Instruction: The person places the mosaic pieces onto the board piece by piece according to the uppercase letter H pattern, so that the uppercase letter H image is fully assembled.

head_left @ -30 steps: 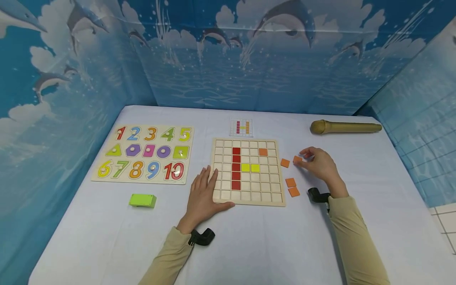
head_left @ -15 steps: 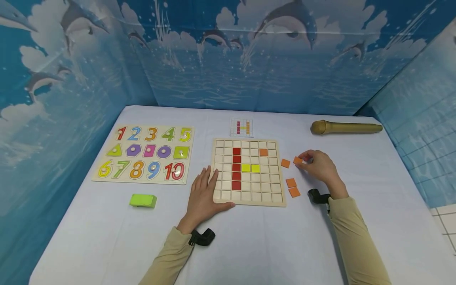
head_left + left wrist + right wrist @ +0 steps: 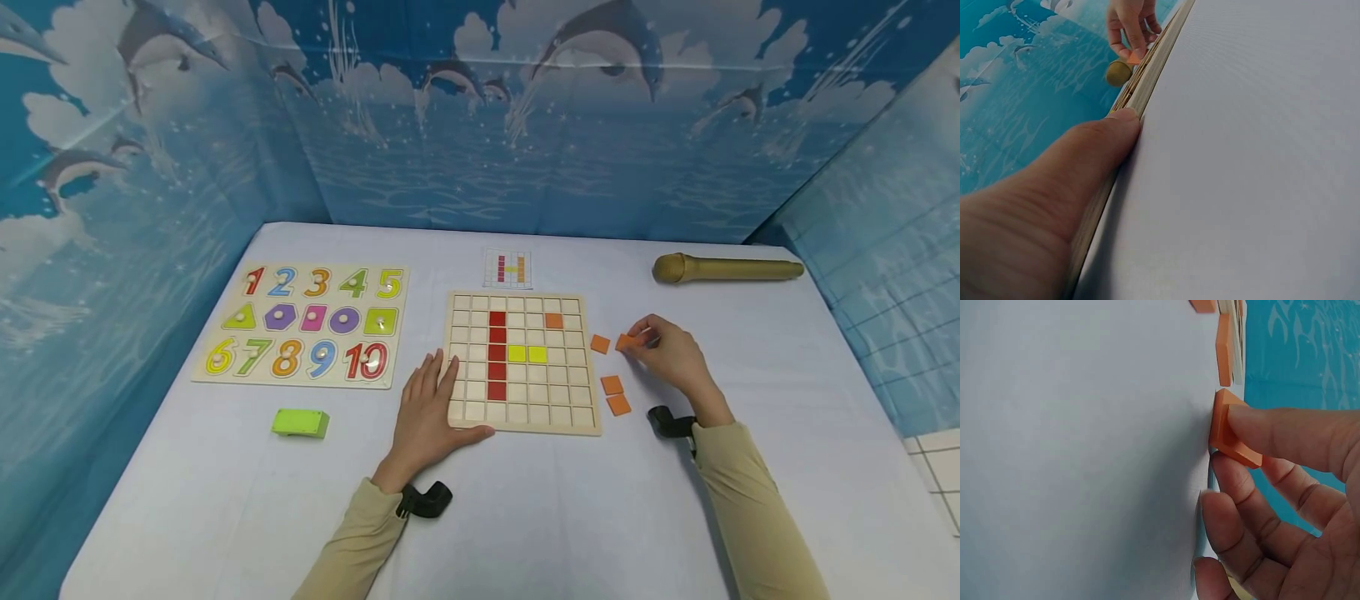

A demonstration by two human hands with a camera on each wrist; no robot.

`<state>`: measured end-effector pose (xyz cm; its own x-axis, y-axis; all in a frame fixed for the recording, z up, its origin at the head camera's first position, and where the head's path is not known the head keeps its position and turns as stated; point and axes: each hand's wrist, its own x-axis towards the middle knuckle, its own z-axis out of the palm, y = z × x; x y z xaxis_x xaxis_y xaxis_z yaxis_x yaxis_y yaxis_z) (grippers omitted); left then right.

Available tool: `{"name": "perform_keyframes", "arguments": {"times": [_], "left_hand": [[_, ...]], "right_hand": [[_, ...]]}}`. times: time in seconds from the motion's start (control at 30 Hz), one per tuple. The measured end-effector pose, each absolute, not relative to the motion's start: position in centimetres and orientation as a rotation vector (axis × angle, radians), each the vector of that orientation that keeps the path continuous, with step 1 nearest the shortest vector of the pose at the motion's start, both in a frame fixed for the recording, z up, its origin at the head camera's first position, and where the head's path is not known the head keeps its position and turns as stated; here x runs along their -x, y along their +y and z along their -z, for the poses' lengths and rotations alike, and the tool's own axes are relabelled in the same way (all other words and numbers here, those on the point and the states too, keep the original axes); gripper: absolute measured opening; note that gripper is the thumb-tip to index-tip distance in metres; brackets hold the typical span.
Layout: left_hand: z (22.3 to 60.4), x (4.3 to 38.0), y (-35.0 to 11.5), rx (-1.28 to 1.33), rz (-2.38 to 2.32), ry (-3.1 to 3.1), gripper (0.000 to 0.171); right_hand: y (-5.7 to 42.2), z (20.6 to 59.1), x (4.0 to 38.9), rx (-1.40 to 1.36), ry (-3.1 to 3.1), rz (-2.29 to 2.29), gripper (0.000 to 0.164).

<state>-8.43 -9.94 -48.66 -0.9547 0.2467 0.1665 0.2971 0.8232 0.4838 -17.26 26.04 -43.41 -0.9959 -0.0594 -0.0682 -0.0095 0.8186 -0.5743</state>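
My right hand (image 3: 675, 354) pinches an orange square tile (image 3: 1238, 440) between thumb and fingers, right of the wooden grid board (image 3: 555, 414). In the right wrist view the tile is tilted, close to the white tabletop. Three more orange tiles lie along the board's right side, one of them an orange tile (image 3: 600, 343) near the held one. My left hand (image 3: 427, 412) rests at the board's lower left corner, fingers straight on its left side and thumb along its front edge. On the board are a column of red tiles (image 3: 497, 351), two yellow tiles (image 3: 527, 354) and one orange tile (image 3: 553, 320).
Behind the board lies a small pattern card (image 3: 507, 268). A number and shape puzzle board (image 3: 401, 333) is at the left, with a green block (image 3: 300, 422) in front of it. A gold-brown microphone-shaped object (image 3: 727, 267) lies at the back right. Printed cloth (image 3: 480, 167) walls the table's back and sides.
The right hand has closed its pinch on the orange tile and shifted it very slightly left, tilting it. My left hand and the board stay put.
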Motion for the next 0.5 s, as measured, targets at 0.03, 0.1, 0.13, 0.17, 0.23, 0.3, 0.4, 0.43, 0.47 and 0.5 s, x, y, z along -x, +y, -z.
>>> {"name": "perform_keyframes", "arguments": {"times": [0.03, 0.1, 0.13, 0.17, 0.23, 0.3, 0.4, 0.43, 0.47, 0.5], "left_hand": [[48.7, 8.4, -10.0, 0.435, 0.796, -2.906, 0.11], [48.7, 8.4, -10.0, 0.435, 0.795, -2.904, 0.11], [48.7, 8.4, -10.0, 0.435, 0.796, -2.903, 0.11], [48.7, 8.4, -10.0, 0.435, 0.795, -2.904, 0.11], [48.7, 8.4, -10.0, 0.435, 0.792, -2.903, 0.11], [48.7, 8.4, -10.0, 0.437, 0.79, -2.902, 0.11], [48.6, 8.4, -9.9, 0.439, 0.785, -2.902, 0.11], [48.6, 8.4, -9.9, 0.439, 0.783, -2.902, 0.11], [48.5, 8.4, -9.9, 0.439, 0.782, -2.903, 0.11], [48.5, 8.4, -9.9, 0.438, 0.781, -2.904, 0.11]], "right_hand": [[26.0, 43.5, 17.2, 0.061, 2.92, 0.919, 0.024], [26.0, 43.5, 17.1, 0.059, 2.92, 0.916, 0.024], [25.9, 43.5, 17.1, 0.058, 2.919, 0.917, 0.024], [25.9, 43.5, 17.0, 0.055, 2.918, 0.922, 0.024], [25.8, 43.5, 16.9, 0.053, 2.923, 0.935, 0.023], [25.6, 43.4, 16.9, 0.061, 2.937, 0.966, 0.023], [25.3, 43.2, 16.9, 0.107, 2.963, 1.034, 0.021], [25.1, 43.2, 16.9, 0.128, 2.97, 1.059, 0.021], [24.9, 43.2, 17.0, 0.152, 2.975, 1.086, 0.02], [24.7, 43.1, 17.0, 0.174, 2.976, 1.113, 0.02]]}}
